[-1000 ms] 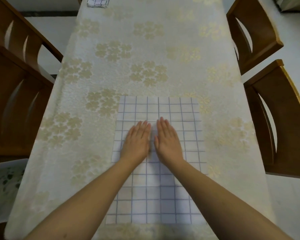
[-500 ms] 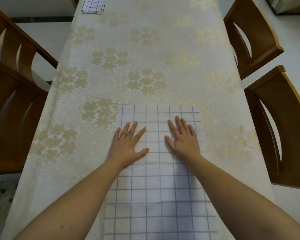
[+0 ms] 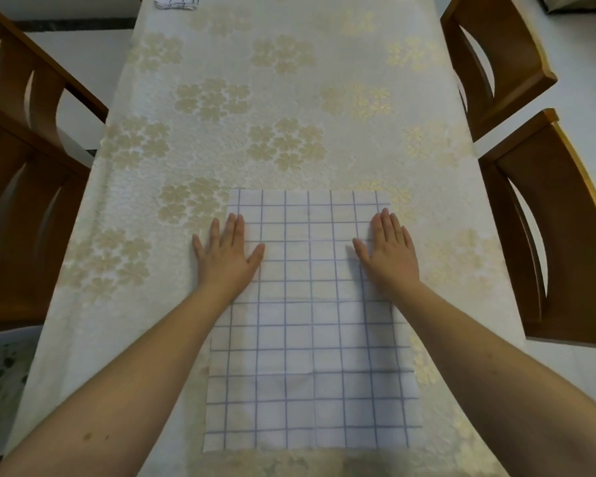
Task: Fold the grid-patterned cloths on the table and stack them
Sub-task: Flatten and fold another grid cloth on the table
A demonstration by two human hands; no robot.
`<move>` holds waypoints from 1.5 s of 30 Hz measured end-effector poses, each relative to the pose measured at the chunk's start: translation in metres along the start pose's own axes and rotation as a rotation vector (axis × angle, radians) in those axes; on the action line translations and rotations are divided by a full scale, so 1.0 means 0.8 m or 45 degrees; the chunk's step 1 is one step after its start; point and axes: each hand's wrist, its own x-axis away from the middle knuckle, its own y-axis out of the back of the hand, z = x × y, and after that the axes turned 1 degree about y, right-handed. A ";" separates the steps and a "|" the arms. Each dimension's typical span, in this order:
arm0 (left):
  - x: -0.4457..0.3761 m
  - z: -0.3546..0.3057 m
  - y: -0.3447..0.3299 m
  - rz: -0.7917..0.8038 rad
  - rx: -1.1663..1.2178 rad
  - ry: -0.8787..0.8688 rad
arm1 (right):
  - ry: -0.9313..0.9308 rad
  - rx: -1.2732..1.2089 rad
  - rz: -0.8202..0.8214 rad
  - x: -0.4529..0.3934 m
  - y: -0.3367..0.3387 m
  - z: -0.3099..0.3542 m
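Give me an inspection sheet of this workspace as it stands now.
Surface: long table under a cream floral tablecloth.
Job's things: one grid-patterned cloth lying flat at the near end; a folded grid cloth at the far left edge, partly out of frame.
Clutter: nothing seen.
Hands: left hand flat, straddling the cloth's left edge; right hand flat near its right edge; neither grips anything.
Cables: nothing seen.
Surroundings: wooden chairs on the left and on the right; a patterned container by the near left corner; pale floor.
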 end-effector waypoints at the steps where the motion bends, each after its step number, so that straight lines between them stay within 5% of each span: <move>1: 0.011 -0.001 0.001 -0.031 0.000 -0.031 | 0.014 -0.027 -0.035 0.013 -0.002 0.009; 7: 0.141 -0.055 -0.056 -0.134 0.245 -0.145 | 0.198 -0.251 -0.236 0.127 -0.064 0.110; 11: 0.199 -0.080 -0.082 -0.168 0.366 -0.260 | 0.279 -0.171 -0.054 0.185 -0.114 0.138; 16: 0.212 -0.061 -0.103 -0.108 0.177 -0.330 | 0.396 -0.015 -0.049 0.197 -0.122 0.118; 38: 0.241 0.084 -0.092 0.003 -0.103 -0.182 | 0.030 0.001 -0.035 0.244 -0.095 -0.027; 45: 0.270 0.058 -0.091 -0.017 0.039 -0.347 | 0.284 0.007 -0.108 0.262 -0.090 -0.008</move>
